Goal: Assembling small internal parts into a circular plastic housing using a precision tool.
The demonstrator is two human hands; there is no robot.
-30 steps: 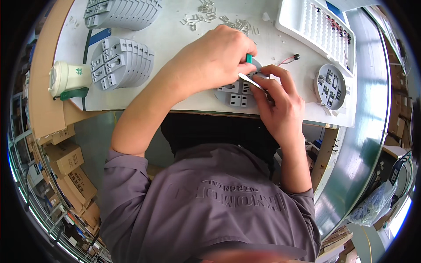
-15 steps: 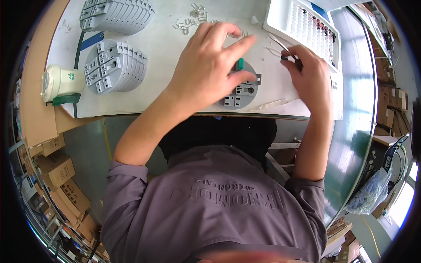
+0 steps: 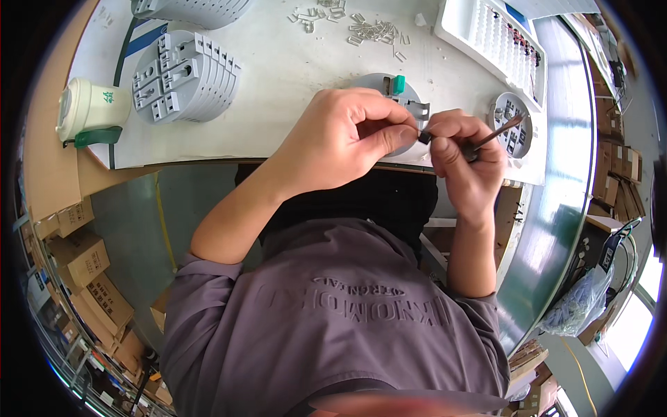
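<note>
A purple-grey shirt with elbow-length sleeves and raised lettering across its front was worn above black legwear.

One black part between fingers, one tool in right fingers, one green block beyond, two grey stacks leftward

An assembly workshop: the right hand is holding a screwdriver; stacked gray housings and loose metal clips are lying on a surface; cardboard boxes are standing left.
</note>
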